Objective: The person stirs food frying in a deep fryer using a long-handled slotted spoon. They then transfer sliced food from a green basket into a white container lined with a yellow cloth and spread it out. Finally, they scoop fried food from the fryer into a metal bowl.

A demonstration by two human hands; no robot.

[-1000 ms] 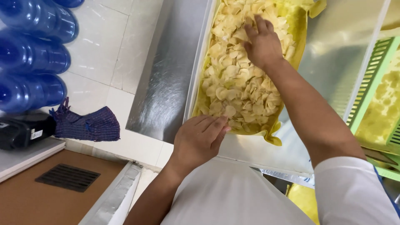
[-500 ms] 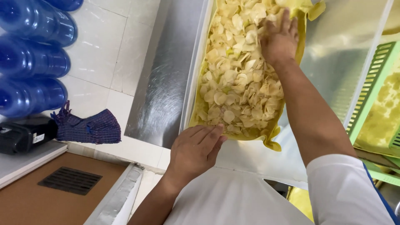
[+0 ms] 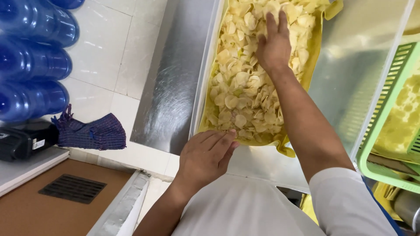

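A heap of pale yellow chips (image 3: 238,87) lies on a yellow cloth (image 3: 306,74) spread over a steel tabletop (image 3: 350,78). My right hand (image 3: 273,46) reaches out over the far part of the heap, palm down, fingers spread and touching the chips. My left hand (image 3: 205,155) rests at the near edge of the heap, fingers together and bent, its fingertips against the nearest chips. Whether it holds any chips is hidden under the palm.
A green plastic basket (image 3: 387,126) with yellow contents stands at the right. Several blue water bottles (image 3: 33,65) lie at the left on a white tiled floor, with a dark checked cloth (image 3: 92,133) and a black device (image 3: 22,140) beside them. A brown drain floor (image 3: 70,188) lies below.
My right hand has moved farther up the heap of chips. My left hand has slid a little right along the near edge. The view has shifted slightly.
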